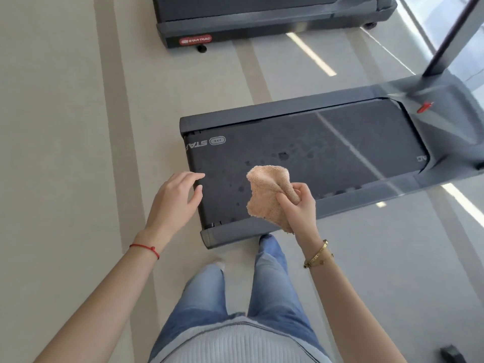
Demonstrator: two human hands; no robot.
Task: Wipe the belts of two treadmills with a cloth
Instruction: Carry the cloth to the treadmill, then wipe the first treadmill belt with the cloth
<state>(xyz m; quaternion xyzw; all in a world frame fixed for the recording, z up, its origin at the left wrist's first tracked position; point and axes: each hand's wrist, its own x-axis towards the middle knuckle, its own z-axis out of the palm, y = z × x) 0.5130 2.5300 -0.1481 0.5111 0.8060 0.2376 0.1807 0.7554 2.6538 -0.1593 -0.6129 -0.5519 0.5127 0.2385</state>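
The right hand (297,205) gripped a peach cloth (267,195) above the near treadmill's spotted belt (327,153) at frame centre; the left hand (175,197) hung relaxed, fingers apart, over beige striped floor (65,127).

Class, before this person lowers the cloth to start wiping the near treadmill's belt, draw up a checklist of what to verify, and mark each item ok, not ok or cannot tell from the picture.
1. Cloth in hand: the right hand grips the cloth. Ok.
2. Cloth on the belt: it is held bunched above the near belt, not flat on it. Not ok.
3. Left hand free: open, holding nothing, near the belt's end. Ok.
4. Belt needs wiping: dark spots show on it. Ok.
5. Belt stopped: cannot tell.
6. Second treadmill within sight: ahead across the floor. Ok.
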